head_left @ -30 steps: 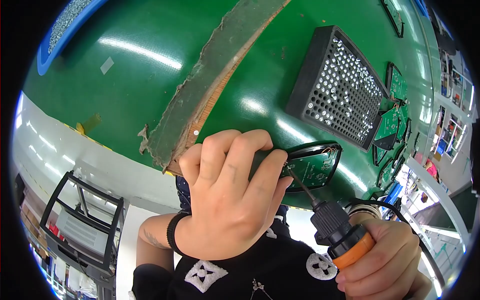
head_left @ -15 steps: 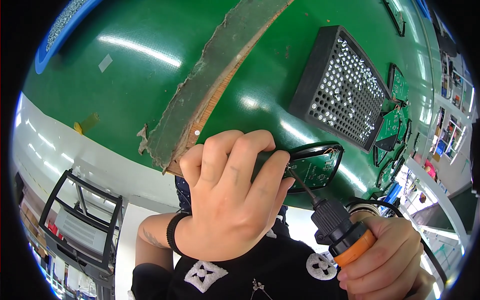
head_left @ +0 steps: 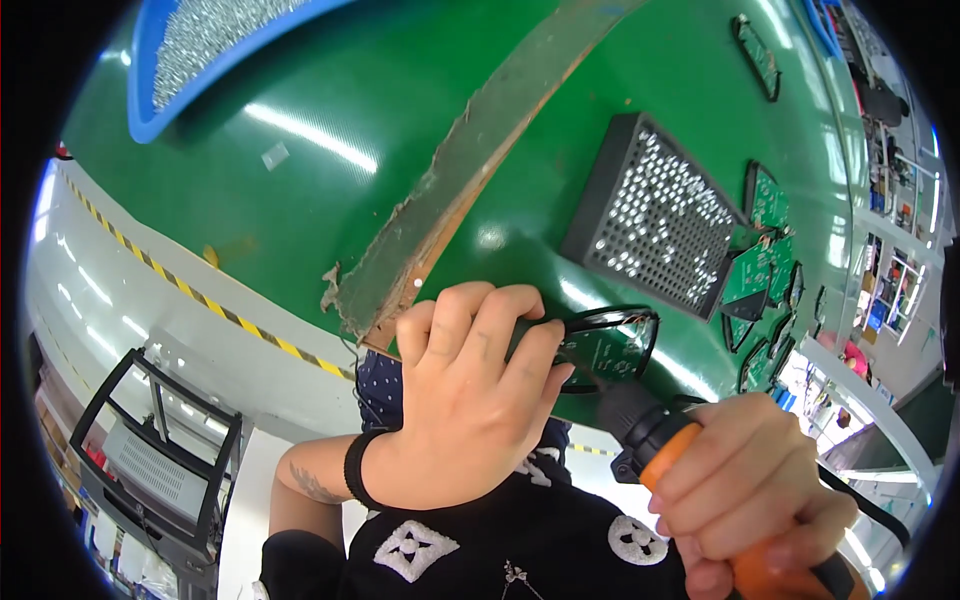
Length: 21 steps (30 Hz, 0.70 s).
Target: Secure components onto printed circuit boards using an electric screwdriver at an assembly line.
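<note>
Risk first: driver [head_left: 700, 470] tip sits at the near edge of the board [head_left: 605, 350]; if the bit isn't seated it could skid off and gouge the green surface, or the board could twist out since only fingertips pin it. The black cord looping round the board could snag the bit too. Can't see the actual bit contact, left fingers [head_left: 480, 330] block it.

Left hand [head_left: 460, 410] curled over the board's left end, clamping it down on the table [head_left: 400, 130]. Right hand [head_left: 745, 480] fisted round the driver's orange grip, black nose angled up-left toward the board.

Board: small, green, black-framed, flat, between both hands, just right of left fingertips. Black perforated tray [head_left: 650, 215] beyond it; more boards [head_left: 760, 270] right of that. Blue bin [head_left: 190, 50] far up-left of left hand.
</note>
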Each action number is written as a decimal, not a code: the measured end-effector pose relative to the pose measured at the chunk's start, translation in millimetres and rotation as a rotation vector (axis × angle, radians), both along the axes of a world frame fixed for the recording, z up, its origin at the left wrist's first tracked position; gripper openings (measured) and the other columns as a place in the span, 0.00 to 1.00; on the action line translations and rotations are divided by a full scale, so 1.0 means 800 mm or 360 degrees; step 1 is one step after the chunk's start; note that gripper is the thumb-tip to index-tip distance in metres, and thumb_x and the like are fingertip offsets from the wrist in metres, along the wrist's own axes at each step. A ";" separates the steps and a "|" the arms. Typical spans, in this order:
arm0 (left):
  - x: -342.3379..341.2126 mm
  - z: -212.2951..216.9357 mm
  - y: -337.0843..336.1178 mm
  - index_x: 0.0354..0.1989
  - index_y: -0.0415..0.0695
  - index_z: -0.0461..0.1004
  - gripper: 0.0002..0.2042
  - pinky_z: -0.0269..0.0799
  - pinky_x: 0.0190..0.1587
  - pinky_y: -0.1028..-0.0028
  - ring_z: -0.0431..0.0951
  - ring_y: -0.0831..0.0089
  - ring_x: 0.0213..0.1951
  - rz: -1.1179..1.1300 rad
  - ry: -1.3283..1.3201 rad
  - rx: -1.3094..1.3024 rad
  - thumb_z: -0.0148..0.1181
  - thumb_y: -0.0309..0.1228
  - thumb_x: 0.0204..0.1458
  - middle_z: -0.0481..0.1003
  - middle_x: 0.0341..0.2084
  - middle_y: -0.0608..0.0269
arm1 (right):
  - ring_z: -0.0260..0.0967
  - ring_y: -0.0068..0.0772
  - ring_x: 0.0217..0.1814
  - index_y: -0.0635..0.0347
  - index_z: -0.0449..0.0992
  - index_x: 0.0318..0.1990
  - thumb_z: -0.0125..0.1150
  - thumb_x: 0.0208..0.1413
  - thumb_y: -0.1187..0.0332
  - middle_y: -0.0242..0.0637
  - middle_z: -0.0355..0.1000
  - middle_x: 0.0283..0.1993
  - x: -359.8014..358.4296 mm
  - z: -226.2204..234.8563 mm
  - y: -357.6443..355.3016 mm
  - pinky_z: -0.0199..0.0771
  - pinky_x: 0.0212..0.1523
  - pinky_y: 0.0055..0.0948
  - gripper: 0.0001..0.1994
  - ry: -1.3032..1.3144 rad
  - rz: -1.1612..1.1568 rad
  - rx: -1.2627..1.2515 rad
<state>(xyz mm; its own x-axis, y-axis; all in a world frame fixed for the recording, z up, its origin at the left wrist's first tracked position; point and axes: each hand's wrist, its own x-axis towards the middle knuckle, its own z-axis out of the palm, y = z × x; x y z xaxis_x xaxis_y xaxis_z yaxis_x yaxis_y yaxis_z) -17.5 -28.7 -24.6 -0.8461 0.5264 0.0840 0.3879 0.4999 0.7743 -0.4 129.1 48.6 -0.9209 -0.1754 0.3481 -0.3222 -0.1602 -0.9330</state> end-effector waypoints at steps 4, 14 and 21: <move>-0.009 0.008 0.004 0.33 0.43 0.72 0.18 0.58 0.39 0.67 0.68 0.63 0.37 -0.0070 -0.0013 0.0151 0.67 0.23 0.29 0.70 0.34 0.64 | 0.62 0.21 0.13 0.62 0.62 0.42 0.67 0.42 0.70 0.26 0.65 0.17 -0.003 0.003 0.007 0.68 0.19 0.17 0.21 0.0425 -0.0083 -0.0036; -0.146 0.067 0.081 0.40 0.33 0.65 0.12 0.68 0.23 0.70 0.76 0.68 0.22 -0.0487 -0.0547 0.0585 0.53 0.20 0.46 0.72 0.20 0.54 | 0.62 0.16 0.16 0.63 0.64 0.38 0.56 0.48 0.75 0.24 0.62 0.19 0.071 0.115 0.119 0.68 0.19 0.15 0.11 0.1278 -0.0187 -0.1171; -0.325 0.042 0.312 0.46 0.33 0.66 0.20 0.78 0.35 0.64 0.78 0.54 0.38 -0.0228 -0.0994 0.0824 0.61 0.25 0.45 0.72 0.38 0.45 | 0.60 0.15 0.16 0.59 0.64 0.29 0.55 0.48 0.74 0.23 0.62 0.19 0.100 0.128 0.113 0.68 0.20 0.14 0.06 0.1651 -0.1318 -0.0906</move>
<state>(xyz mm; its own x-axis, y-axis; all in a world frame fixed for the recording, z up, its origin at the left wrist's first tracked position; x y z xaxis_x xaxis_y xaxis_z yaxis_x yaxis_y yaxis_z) -277.7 220.9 9.0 -0.7448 0.6567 -0.1182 -0.1580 -0.0014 0.9874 79.4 219.2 151.2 0.0192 0.6610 0.7502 -0.9849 0.1414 -0.0994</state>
